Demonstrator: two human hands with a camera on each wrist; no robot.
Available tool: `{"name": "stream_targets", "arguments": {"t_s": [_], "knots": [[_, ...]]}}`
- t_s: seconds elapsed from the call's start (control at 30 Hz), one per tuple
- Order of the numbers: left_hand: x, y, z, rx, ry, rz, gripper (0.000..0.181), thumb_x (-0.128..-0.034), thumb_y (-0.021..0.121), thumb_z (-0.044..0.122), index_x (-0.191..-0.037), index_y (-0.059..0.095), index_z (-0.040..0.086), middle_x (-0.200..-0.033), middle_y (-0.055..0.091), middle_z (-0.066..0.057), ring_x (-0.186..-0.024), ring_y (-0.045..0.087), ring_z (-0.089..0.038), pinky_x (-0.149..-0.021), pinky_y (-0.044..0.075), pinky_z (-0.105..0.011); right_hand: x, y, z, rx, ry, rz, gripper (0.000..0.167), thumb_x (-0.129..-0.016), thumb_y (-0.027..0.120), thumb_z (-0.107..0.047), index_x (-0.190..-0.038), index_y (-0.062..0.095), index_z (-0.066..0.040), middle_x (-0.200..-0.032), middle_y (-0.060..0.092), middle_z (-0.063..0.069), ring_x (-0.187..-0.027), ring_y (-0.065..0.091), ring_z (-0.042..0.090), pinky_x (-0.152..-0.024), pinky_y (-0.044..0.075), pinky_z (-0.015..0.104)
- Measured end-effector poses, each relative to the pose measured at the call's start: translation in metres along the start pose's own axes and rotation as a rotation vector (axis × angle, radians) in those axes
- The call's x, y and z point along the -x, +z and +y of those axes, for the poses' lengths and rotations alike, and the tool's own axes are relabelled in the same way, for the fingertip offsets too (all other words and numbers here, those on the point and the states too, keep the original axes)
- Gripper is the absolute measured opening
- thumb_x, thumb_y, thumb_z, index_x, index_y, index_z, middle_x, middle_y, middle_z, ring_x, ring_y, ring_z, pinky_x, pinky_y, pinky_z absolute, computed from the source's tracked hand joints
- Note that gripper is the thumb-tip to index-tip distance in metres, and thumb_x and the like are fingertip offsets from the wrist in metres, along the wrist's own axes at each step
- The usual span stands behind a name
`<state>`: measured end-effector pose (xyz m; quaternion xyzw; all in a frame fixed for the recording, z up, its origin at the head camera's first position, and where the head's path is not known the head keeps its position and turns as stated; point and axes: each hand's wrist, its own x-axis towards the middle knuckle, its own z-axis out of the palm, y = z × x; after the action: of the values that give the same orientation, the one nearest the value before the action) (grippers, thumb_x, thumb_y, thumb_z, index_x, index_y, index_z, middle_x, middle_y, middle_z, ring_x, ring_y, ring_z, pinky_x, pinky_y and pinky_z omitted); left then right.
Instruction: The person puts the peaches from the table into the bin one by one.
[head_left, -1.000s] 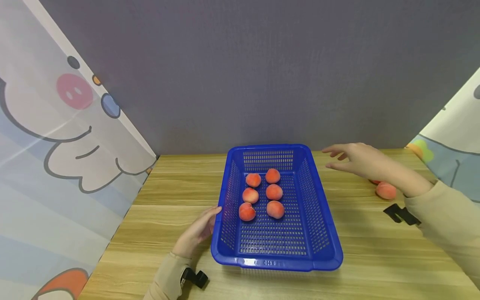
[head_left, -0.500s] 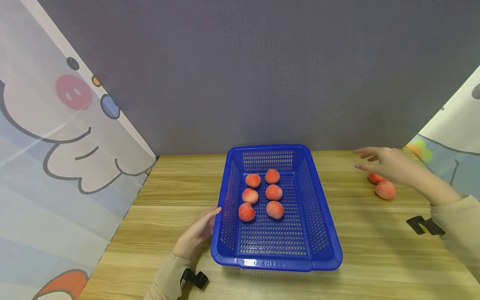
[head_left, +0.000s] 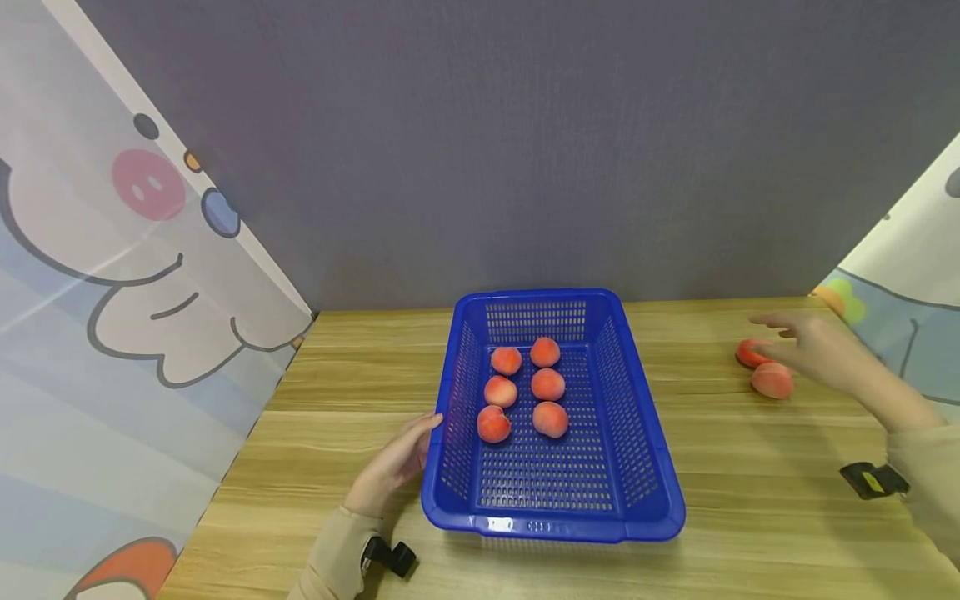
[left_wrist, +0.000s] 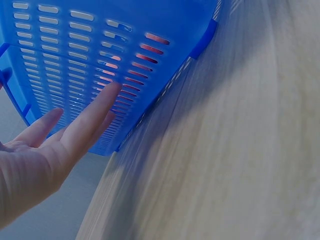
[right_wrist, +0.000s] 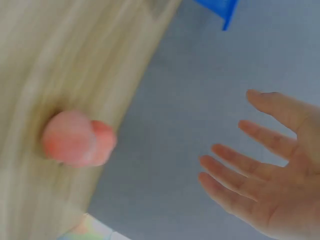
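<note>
Peaches (head_left: 548, 385) in the blue basket (head_left: 551, 527), two loose peaches (head_left: 772, 381) under the right hand (head_left: 821, 354)

Head view: basket's just right of the left hand (head_left: 393, 465), and I count six inside, two columns of three, bunched toward the far half. That hand touches the near-left rim. Way over on the other side, the right hand hangs above the loose pair on the table (head_left: 750, 500), thumb and fingers well parted, nothing in it. From here the thumb crosses in front of the redder peach.

Left wrist view: fingers pretty much straight against the slotted side wall, not wrapped around anything I can see. Bits of peach red show through the slots by the longest fingertip.

Right wrist view: fingers spread, palm bare. Loose pair sits well apart from the fingertips, one partly hiding the other. A blue basket corner pokes in beyond the thumb.
</note>
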<state>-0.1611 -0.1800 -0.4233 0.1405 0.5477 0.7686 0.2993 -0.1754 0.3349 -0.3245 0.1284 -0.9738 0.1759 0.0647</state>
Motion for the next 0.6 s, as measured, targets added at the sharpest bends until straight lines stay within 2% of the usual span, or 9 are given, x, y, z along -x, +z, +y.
{"name": "stream_targets", "arguments": {"t_s": [0.23, 0.43, 0.6], "knots": [[0.0, 0.001, 0.0, -0.003, -0.007, 0.017, 0.029, -0.0971, 0.023, 0.011, -0.109, 0.05, 0.011, -0.091, 0.065, 0.002, -0.08, 0.062, -0.01, -0.069, 0.051, -0.025, 0.008, 0.013, 0.024, 0.041, 0.073, -0.061, 0.051, -0.084, 0.058, -0.028, -0.115, 0.048, 0.01, -0.104, 0.05, 0.038, -0.089, 0.05, 0.052, -0.062, 0.044, 0.052], [-0.001, 0.0, -0.001, 0.012, -0.004, 0.018, 0.029, -0.0971, 0.023, 0.011, -0.109, 0.05, 0.011, -0.092, 0.065, 0.002, -0.081, 0.062, -0.01, -0.07, 0.051, -0.025, 0.012, 0.023, 0.038, -0.026, 0.127, -0.125, 0.054, -0.085, 0.057, -0.03, -0.116, 0.045, 0.013, -0.106, 0.046, 0.042, -0.093, 0.044, 0.057, -0.066, 0.042, 0.056], [-0.002, -0.005, -0.006, 0.017, 0.002, 0.024, 0.028, -0.0973, 0.025, 0.012, -0.11, 0.049, 0.011, -0.092, 0.065, 0.001, -0.082, 0.062, -0.011, -0.07, 0.051, -0.025, 0.013, 0.029, 0.044, -0.049, 0.136, -0.134, 0.053, -0.085, 0.057, -0.029, -0.113, 0.047, 0.014, -0.106, 0.044, 0.044, -0.092, 0.044, 0.056, -0.066, 0.042, 0.055]]}}
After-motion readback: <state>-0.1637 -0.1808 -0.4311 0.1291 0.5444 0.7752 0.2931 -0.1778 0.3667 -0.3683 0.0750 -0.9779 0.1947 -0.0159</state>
